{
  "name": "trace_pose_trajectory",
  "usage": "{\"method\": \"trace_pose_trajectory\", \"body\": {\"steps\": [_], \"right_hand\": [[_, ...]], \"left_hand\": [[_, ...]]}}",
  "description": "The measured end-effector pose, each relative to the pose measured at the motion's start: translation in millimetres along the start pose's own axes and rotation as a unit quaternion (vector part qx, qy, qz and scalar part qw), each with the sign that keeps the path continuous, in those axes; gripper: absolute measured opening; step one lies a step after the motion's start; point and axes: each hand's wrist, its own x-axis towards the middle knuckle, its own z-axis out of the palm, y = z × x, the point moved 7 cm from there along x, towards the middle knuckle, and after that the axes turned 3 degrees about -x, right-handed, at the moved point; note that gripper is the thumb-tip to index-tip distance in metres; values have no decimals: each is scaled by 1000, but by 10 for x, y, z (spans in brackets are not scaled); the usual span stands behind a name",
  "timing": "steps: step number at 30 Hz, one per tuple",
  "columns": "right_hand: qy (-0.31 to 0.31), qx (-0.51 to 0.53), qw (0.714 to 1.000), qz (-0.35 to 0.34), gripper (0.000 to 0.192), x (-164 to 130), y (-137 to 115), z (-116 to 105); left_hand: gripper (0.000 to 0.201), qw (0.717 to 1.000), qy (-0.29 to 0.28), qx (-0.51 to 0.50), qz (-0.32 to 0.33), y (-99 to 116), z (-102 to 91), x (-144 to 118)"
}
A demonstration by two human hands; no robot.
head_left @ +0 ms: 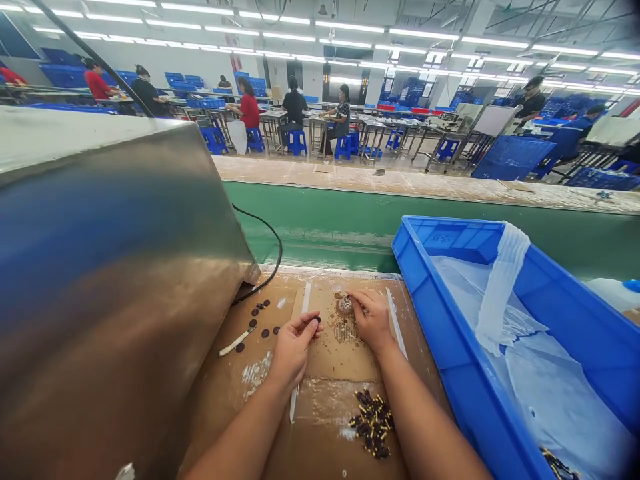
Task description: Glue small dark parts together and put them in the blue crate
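Observation:
Between thumb and fingertips, my left hand (pixel 295 343) pinches a small dark disc (pixel 317 321). My right hand (pixel 374 321) has its fingers closed at the edge of a small clear round dish (pixel 345 305); what they grip is too small to make out. Both hands are over a stained piece of cardboard (pixel 340 367) taped to the bench. To the left lie several loose dark discs (pixel 265 333) and a small knife (pixel 236 342) with a pale handle. Near my right forearm is a pile of dark pieces with yellow tips (pixel 373 423).
A large metal housing (pixel 125 267) takes up the left side, with a black cable (pixel 280 243) curving beside it. At right stands a blue bin (pixel 450 347) with white sheets inside. Beyond the bench runs a green conveyor belt (pixel 320 217); several people sit at far tables.

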Motion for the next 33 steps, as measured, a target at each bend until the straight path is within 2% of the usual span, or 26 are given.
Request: {"method": "trace_pose_trajectory", "body": {"steps": [3, 6, 8, 11, 14, 17, 19, 21, 24, 27, 33], "right_hand": [[26, -1, 1000, -12, 24, 3, -99, -88], [92, -15, 995, -24, 25, -14, -213, -230], [92, -42, 995, -16, 24, -9, -252, -256], [54, -74, 996, 13, 24, 23, -264, -258], [101, -48, 992, 50, 24, 8, -288, -417], [118, 23, 983, 136, 24, -110, -281, -509], [86, 109, 968, 209, 26, -243, -269, -441], [30, 215, 940, 264, 28, -384, -299, -281], [-49, 324, 900, 287, 29, -517, -409, -30], [-83, 356, 885, 287, 29, -545, -466, 109], [-80, 374, 878, 287, 27, -542, -457, 172]], "left_hand": [[58, 1000, 8, -6, 3, 2, 6, 44], [60, 1000, 9, 9, -1, -23, 6, 68], [60, 1000, 10, 22, 0, -30, -1, 70], [59, 999, 12, 30, 5, -17, -6, 65], [56, 1000, 9, 29, 7, 3, 9, 58], [56, 999, -2, 33, 5, 12, 33, 44], [55, 999, -8, 41, 2, 9, 45, 28], [53, 998, -16, 54, 2, 5, 62, 8], [49, 997, -28, 75, 12, 12, 100, -24], [45, 995, -44, 88, 23, 19, 137, -50], [40, 990, -69, 118, 36, 18, 152, -64]]}}
